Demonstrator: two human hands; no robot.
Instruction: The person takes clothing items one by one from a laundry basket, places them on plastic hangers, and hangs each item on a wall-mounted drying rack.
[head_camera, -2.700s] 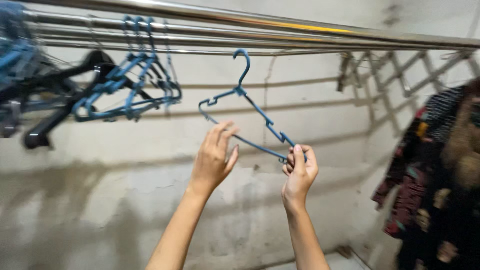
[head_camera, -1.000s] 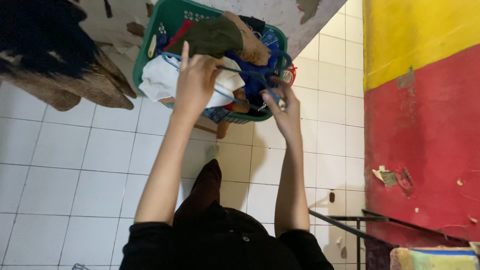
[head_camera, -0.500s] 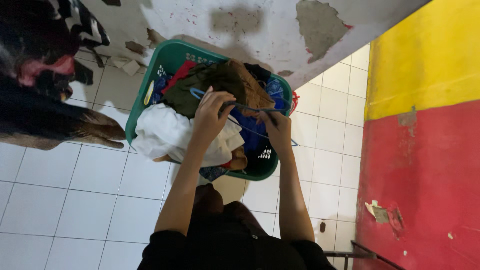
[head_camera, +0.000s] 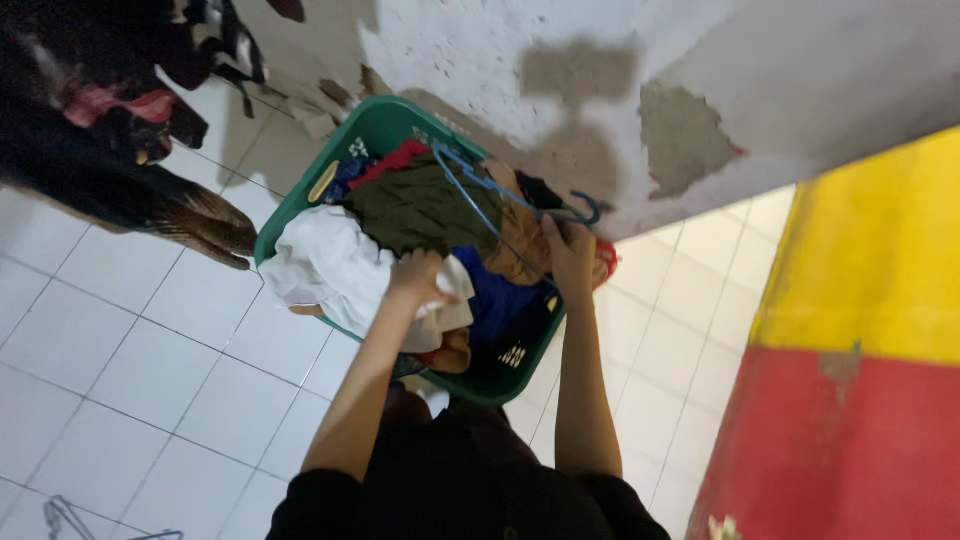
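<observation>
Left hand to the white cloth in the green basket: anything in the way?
Nothing visible. The left hand already rests on the white cloth, which lies on top of the pile in the green basket. The right hand holds the blue hanger off to the side.

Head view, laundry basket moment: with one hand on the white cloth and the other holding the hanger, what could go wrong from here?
The blue hanger in the right hand lies across the olive garment; its hook could snag fabric. The left hand grips the white cloth, which already droops over the rim of the green basket and might slip onto the tiled floor. The pile is heaped, so pulling one piece may drag others out.
</observation>
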